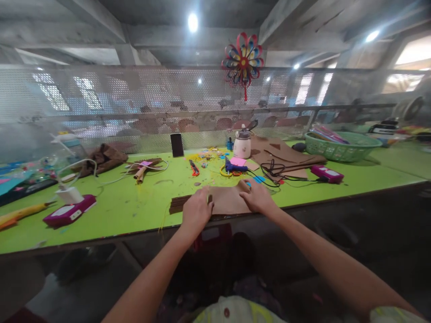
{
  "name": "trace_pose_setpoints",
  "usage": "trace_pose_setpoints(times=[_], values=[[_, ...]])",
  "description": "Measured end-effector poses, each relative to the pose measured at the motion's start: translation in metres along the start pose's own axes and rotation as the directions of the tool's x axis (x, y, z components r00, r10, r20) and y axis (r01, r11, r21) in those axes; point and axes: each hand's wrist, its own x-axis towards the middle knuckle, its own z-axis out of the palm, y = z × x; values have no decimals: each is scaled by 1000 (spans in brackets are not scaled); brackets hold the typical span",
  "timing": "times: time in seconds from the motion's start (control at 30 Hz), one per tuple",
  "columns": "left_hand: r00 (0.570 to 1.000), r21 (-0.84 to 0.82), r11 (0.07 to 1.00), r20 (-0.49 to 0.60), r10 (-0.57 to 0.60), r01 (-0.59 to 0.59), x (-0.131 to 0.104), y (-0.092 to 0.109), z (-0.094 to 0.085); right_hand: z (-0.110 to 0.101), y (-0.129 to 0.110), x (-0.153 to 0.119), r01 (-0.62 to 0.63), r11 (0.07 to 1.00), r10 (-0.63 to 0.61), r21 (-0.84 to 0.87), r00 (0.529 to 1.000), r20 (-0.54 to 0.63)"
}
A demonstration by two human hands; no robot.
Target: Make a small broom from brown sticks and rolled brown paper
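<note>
A sheet of brown paper [227, 202] lies at the front edge of the green table. My left hand [198, 208] is closed on its left part, fingers curled and thumb toward the middle. Left of that hand, a narrow pleated brown strip [177, 204] sticks out; whether it is one piece with the sheet I cannot tell. My right hand [258, 196] grips the sheet's right end, where the paper curls up between thumb and fingers. Just beyond this hand lie a blue glue gun [235, 167] and its black cord.
Orange-handled cutters [194, 168], a phone [177, 145], a white bottle [242, 143] and brown sheets [283, 154] sit farther back. Purple power strips [70, 211] lie left and right, with cords. A green basket [343, 147] stands at right. Perforated metal panels [151, 98] close off the rear.
</note>
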Motion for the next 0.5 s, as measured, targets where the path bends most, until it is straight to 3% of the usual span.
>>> trace_pose_setpoints(times=[0.07, 0.17, 0.27, 0.4, 0.5], values=[[971, 16, 971, 12, 237, -237, 1, 5, 0, 3, 0, -2, 26, 998, -25, -60, 1000, 10], [861, -50, 874, 155, 485, -484, 3, 13, -2, 5, 2, -2, 60, 989, -57, -134, 998, 27], [803, -96, 843, 262, 535, -530, 2, 15, -3, 4, 4, -2, 90, 978, -84, -187, 996, 43], [815, -102, 853, 255, 520, -512, -3, 9, -1, -3, 2, -4, 115, 965, -113, -236, 993, 21], [805, -113, 842, 249, 538, -528, 3, 8, -2, -8, -7, -10, 261, 932, -274, -252, 961, -20]])
